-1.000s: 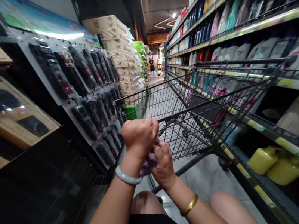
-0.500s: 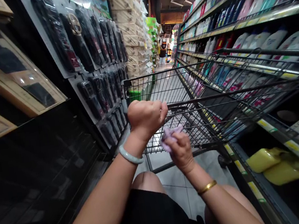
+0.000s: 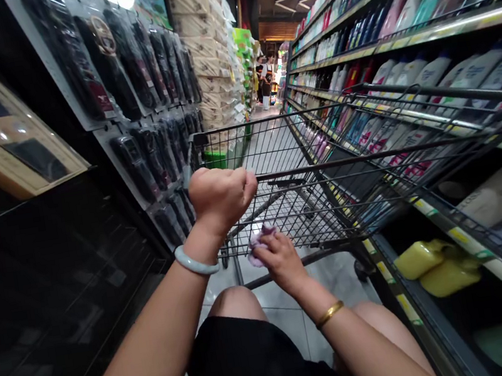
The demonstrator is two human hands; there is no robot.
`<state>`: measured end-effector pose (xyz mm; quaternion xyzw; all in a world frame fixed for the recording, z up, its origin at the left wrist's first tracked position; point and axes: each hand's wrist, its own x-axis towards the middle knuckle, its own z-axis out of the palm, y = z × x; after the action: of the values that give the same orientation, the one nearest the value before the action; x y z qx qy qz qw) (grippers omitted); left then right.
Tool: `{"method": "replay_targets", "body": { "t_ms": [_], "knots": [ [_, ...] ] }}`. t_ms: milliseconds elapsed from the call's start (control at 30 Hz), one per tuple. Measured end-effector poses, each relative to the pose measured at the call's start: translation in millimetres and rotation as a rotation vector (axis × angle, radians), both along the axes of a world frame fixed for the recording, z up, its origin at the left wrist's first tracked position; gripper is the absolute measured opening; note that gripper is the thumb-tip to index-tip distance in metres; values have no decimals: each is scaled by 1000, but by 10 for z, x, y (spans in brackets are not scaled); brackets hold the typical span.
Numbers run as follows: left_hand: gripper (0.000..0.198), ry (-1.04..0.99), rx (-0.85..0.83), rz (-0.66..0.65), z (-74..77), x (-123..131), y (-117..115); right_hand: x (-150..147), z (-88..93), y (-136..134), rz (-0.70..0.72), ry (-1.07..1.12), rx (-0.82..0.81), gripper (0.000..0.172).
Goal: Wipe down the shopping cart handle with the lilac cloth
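My left hand [image 3: 221, 196] is closed in a fist around the handle bar of a black wire shopping cart [image 3: 301, 142]; a pale green bangle sits on that wrist. Just below and to the right, my right hand [image 3: 281, 260] is closed on a small crumpled lilac cloth [image 3: 260, 247], held against the cart's rear mesh. A gold bangle is on the right wrist. The cart's basket looks empty and stretches down the aisle ahead of me.
Hanging black packaged goods [image 3: 132, 73] line the left wall. Shelves of bottles [image 3: 404, 71] run along the right, with yellow containers [image 3: 430, 267] low down. Stacked cartons [image 3: 204, 43] stand further on, and a person [image 3: 268, 80] is at the aisle's far end.
My hands, pressed together over the cloth a second ago, have come apart: the left took the cart handle, the right dropped lower with the cloth. The view shifted slightly left.
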<state>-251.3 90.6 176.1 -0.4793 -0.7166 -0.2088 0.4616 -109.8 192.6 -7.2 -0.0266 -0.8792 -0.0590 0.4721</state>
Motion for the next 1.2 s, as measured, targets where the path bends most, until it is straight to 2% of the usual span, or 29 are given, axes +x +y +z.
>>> {"method": "replay_targets", "body": {
  "t_ms": [67,233,300,367,433,500,567,667,733,900,967,1100,1200],
  "knots": [
    [50,4,-17,8,5,-32,-7,45,14,-2,21,-34,-22,9],
    [53,-28,-76,28,31,-85,-82,302,316,236,-38,161,-154,21],
    [54,-66,-95,33,67,-50,-106,342,282,302,-80,146,-204,22],
    [50,-130,-63,27,115,48,-85,314,137,303,-93,40,-237,22],
    [39,-205,6,-17,161,202,3,262,-16,268,-71,-78,-263,24],
    [27,-262,40,-101,188,379,154,238,-73,242,-43,-130,-281,24],
    [26,-282,4,-167,188,526,332,263,-10,255,-37,-76,-285,25],
    [33,-252,-91,-151,154,632,547,329,145,322,-71,49,-283,29],
    [43,-213,-120,-114,133,629,620,331,151,356,-95,37,-289,28],
    [52,-170,-119,-83,139,502,666,208,-71,351,-52,-108,-284,18],
    [54,-177,-133,-81,148,440,685,215,-45,377,-39,-77,-309,17],
    [62,-200,-114,-65,133,354,755,349,166,525,-114,64,-395,34],
    [64,-217,-29,-68,98,330,815,381,147,590,-205,0,-486,45]
  ]
}}
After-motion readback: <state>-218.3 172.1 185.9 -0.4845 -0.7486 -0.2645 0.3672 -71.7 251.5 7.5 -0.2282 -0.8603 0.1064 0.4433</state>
